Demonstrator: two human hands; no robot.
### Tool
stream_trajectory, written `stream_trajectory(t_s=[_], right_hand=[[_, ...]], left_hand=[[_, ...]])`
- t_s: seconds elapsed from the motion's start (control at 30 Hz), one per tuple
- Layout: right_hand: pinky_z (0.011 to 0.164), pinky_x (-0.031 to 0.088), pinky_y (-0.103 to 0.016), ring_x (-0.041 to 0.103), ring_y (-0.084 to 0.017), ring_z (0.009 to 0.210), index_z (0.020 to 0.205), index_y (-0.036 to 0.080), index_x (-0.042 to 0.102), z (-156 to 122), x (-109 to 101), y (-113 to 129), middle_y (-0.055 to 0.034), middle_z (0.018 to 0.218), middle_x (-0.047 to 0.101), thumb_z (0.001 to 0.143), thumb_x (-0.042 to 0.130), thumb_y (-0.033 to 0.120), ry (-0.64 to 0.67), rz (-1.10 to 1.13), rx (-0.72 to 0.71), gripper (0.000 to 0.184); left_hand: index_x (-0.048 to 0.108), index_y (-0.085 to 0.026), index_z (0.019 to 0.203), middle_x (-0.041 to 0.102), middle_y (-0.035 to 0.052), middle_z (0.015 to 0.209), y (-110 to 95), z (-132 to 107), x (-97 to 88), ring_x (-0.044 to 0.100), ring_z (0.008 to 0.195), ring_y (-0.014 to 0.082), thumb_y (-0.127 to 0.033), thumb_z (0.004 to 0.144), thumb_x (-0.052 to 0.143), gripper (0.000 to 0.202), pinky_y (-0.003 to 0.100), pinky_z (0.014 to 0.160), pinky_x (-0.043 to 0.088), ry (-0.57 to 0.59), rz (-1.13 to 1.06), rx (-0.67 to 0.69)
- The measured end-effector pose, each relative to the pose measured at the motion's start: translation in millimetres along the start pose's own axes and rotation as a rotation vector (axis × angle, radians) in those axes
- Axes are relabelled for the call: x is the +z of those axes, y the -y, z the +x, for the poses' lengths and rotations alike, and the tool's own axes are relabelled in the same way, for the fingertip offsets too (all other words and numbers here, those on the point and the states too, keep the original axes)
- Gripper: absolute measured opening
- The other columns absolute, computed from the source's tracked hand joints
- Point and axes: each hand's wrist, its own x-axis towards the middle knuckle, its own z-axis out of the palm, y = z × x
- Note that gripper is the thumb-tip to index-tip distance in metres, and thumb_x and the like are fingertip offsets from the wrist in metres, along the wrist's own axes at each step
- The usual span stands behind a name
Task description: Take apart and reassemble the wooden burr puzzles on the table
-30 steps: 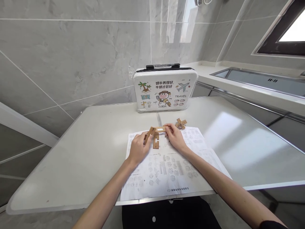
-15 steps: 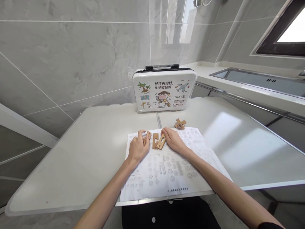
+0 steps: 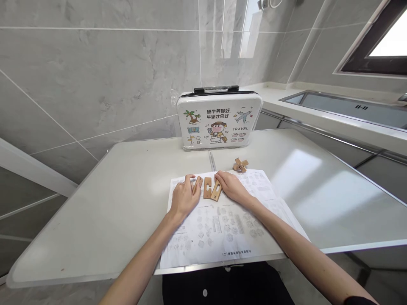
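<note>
Three flat wooden puzzle pieces lie side by side on a printed instruction sheet [image 3: 229, 220]. My left hand [image 3: 183, 195] rests on the sheet, fingers curled, pinching the left wooden piece [image 3: 197, 184] at its tip. My right hand [image 3: 232, 187] holds the slotted wooden piece [image 3: 216, 191] down against the paper with its fingertips. Between them a C-shaped wooden piece [image 3: 207, 188] lies loose, touched by neither hand. A small assembled wooden cross-shaped part [image 3: 240, 164] sits just beyond my right hand at the sheet's far edge.
A white cartoon-printed carry case [image 3: 219, 118] stands upright at the back of the white table [image 3: 111, 212], against the tiled wall. A counter with a sunken sink [image 3: 349, 108] runs along the right. The table's front edge is close to my body.
A second ago both hands held the slotted piece and the left piece raised and joined. They have come apart and been lowered onto the sheet beside the C-shaped piece.
</note>
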Motion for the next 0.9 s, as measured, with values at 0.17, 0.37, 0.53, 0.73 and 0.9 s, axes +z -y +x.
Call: stream_trajectory(t_s=[0.17, 0.37, 0.53, 0.73, 0.9], right_hand=[[0.076, 0.043, -0.032, 0.061, -0.022, 0.081, 0.087, 0.024, 0.054, -0.3, -0.2, 0.1, -0.0044, 0.086, 0.068, 0.112, 0.032, 0.037, 0.008, -0.025, -0.007, 0.036], [0.078, 0.045, -0.034, 0.063, -0.023, 0.087, 0.094, 0.023, 0.059, -1.5, 3.1, 1.5, -0.0061, 0.094, 0.069, 0.111, 0.035, 0.035, -0.023, -0.033, -0.024, 0.032], [0.078, 0.046, -0.034, 0.065, -0.023, 0.094, 0.105, 0.023, 0.062, -2.9, 5.6, 5.1, -0.0074, 0.108, 0.068, 0.111, 0.039, 0.031, -0.044, -0.035, -0.014, 0.025], [0.08, 0.047, -0.034, 0.066, -0.023, 0.096, 0.105, 0.023, 0.061, -3.1, 6.2, 6.0, -0.0077, 0.108, 0.068, 0.11, 0.042, 0.029, -0.054, -0.027, -0.013, 0.021], [0.082, 0.048, -0.035, 0.066, -0.023, 0.094, 0.105, 0.022, 0.061, -3.8, 6.1, 7.2, -0.0077, 0.108, 0.068, 0.109, 0.042, 0.027, -0.061, -0.016, -0.011, 0.02]], left_hand=[[0.058, -0.022, 0.118, 0.063, -0.0033, 0.062, 1.1, -0.1, 1.4, 0.065, 0.062, 0.0219, -0.036, 0.101, 0.052, 0.023, 0.032, 0.07, 0.047, -0.031, 0.024, 0.007], [0.058, -0.022, 0.118, 0.065, -0.0017, 0.065, 4.3, 0.1, 3.4, 0.068, 0.067, 0.0235, -0.039, 0.104, 0.048, 0.024, 0.038, 0.081, 0.05, -0.044, 0.052, 0.076], [0.057, -0.021, 0.121, 0.064, -0.0025, 0.063, 2.4, -1.3, 2.1, 0.065, 0.064, 0.0229, -0.033, 0.105, 0.045, 0.023, 0.04, 0.085, 0.049, -0.002, 0.035, 0.139], [0.057, -0.021, 0.123, 0.066, -0.0018, 0.068, 0.0, -2.5, 0.4, 0.065, 0.065, 0.0219, -0.03, 0.104, 0.045, 0.024, 0.043, 0.092, 0.048, 0.062, -0.028, 0.216], [0.056, -0.02, 0.126, 0.065, 0.0001, 0.075, 1.1, -3.3, 0.9, 0.064, 0.07, 0.0218, -0.029, 0.105, 0.044, 0.026, 0.043, 0.093, 0.048, 0.097, -0.019, 0.246]])
